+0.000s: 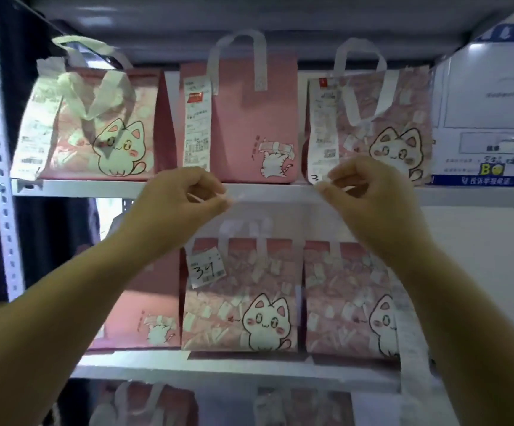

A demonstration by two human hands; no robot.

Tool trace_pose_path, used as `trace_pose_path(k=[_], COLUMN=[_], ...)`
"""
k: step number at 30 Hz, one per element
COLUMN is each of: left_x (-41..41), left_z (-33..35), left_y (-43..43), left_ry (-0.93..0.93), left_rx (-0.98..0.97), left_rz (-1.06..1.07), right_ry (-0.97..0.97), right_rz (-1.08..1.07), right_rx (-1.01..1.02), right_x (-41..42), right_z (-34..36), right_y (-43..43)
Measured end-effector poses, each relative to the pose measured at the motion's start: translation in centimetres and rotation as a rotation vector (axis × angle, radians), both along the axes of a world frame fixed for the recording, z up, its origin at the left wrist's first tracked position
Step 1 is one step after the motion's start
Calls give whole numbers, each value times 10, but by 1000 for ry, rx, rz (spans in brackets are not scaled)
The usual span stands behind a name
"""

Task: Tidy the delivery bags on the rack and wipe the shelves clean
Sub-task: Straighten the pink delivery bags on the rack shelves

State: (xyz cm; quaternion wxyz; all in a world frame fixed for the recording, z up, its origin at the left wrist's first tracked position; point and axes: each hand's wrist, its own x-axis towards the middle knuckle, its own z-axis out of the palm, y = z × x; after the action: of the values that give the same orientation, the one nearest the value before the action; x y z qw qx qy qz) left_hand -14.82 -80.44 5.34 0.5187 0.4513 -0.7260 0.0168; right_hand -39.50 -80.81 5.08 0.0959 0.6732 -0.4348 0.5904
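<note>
Grip of left hand (185, 195) and right hand (363, 192) pinches a blurred, see-through sheet (274, 210).

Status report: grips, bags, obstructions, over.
Left grip and right grip pinch a thin translucent sheet between them. Pink bags standing on shelf. Nothing blocking.

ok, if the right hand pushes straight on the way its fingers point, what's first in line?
The right hand, pinching a thin pale sheet, would likely meet the shelf's front edge first, just under the receipt hanging off the cat bag; depth is unclear.
</note>
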Motion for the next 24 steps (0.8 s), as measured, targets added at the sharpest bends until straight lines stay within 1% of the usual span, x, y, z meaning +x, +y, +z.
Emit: trace_pose_path(k=[5, 11, 13, 19, 24], left_x=[60, 131, 152, 200, 227], left_z=[-49, -112, -131, -177, -205], left_y=[28, 40, 38, 15, -18], left_ry=[-13, 49, 87, 138, 193], left_rx=[149, 303, 336, 439, 457], left_rz=[52, 130, 168, 294, 414], right_ry=[54, 177, 185, 186, 152], right_rz=[103, 188, 203, 216, 235], right_rx=[159, 413, 470, 580, 595], right_x=[65, 130, 146, 183, 210], right_z=[-48, -107, -123, -161, -187], right_y=[21, 19, 12, -26, -73])
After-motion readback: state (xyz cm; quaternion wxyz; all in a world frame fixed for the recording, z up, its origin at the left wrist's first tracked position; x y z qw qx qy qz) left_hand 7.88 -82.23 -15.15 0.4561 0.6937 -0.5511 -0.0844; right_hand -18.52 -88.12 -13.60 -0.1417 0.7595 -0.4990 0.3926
